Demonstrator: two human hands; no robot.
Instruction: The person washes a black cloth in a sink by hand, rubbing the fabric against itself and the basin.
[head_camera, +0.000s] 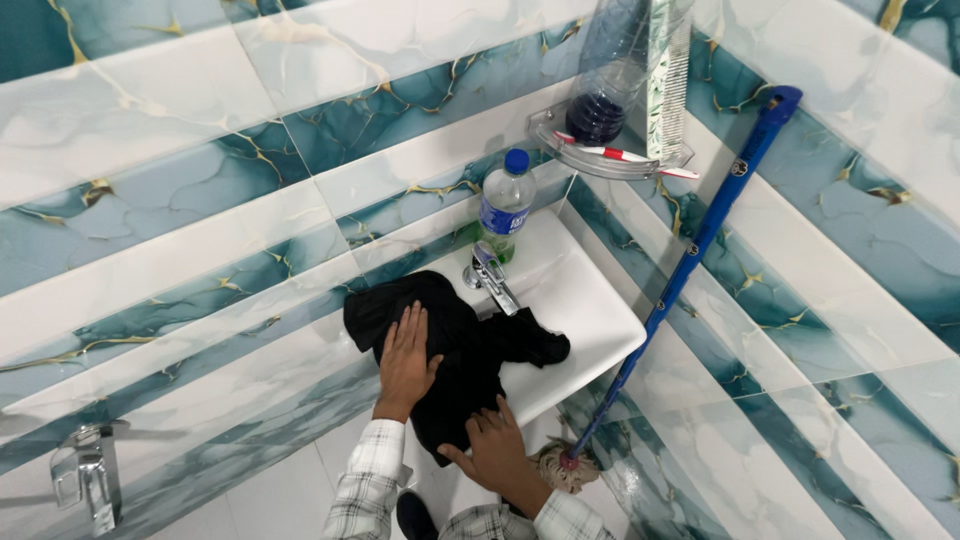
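- While the black cloth (455, 350) drapes the white washbasin (590, 300), the left hand (405, 360) presses it flat, fingers spread.
- Right hand (495, 450) pinches its near edge — wiping appears in hand; next, steady pressure beside the tap (490, 278).

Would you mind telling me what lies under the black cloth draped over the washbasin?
The black cloth lies over the white washbasin's rim and part of its bowl, pressed by the left hand and right hand. The covered rim and anything beneath cannot be seen.
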